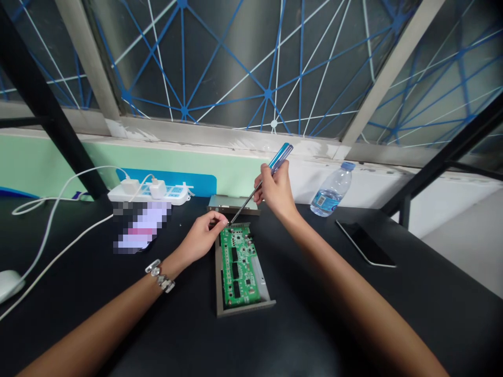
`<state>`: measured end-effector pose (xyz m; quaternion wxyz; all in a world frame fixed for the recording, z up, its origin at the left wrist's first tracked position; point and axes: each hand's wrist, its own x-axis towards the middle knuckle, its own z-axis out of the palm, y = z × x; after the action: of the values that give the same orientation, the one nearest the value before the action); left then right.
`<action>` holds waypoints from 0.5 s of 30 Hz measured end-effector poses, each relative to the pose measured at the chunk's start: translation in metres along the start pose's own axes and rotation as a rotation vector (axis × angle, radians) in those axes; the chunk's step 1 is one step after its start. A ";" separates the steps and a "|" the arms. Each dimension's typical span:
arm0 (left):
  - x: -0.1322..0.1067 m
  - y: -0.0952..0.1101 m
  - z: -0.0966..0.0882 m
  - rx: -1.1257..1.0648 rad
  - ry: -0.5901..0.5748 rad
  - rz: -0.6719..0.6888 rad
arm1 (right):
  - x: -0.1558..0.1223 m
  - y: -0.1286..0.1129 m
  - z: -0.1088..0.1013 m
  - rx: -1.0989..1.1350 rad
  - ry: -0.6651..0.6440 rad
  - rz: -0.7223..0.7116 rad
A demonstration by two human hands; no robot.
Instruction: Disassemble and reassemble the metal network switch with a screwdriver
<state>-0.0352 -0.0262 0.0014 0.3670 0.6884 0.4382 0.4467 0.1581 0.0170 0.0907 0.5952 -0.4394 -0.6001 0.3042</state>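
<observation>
A green circuit board (241, 267) lies in an open grey metal case (219, 293) on the black table. My right hand (275, 191) grips a screwdriver (280, 158) with a blue handle, its shaft slanting down to the far left corner of the board. Beside that tip, my left hand (204, 235) has thumb and forefinger pinched together at the case's far left edge; whatever is between them is too small to make out. A metal cover-like plate (231, 203) lies behind the case.
At the back left, a white power strip (178, 195) holds plugged chargers and trailing cables (51, 209). A blurred-out item (143, 228) lies before it. A water bottle (333, 189) leans at the back right, near a phone (363, 243). A white mouse (10, 285) is far left.
</observation>
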 end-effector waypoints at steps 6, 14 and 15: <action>0.000 0.001 -0.003 0.007 -0.015 -0.016 | 0.000 -0.003 -0.001 0.002 0.035 -0.006; 0.000 0.003 -0.005 0.030 -0.040 -0.009 | -0.002 -0.007 -0.002 0.006 0.051 -0.011; 0.001 0.003 -0.006 0.028 -0.048 -0.002 | -0.002 -0.006 -0.002 0.007 0.050 -0.014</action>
<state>-0.0395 -0.0259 0.0058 0.3681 0.7035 0.4360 0.4237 0.1589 0.0126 0.0958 0.6137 -0.4404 -0.5871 0.2911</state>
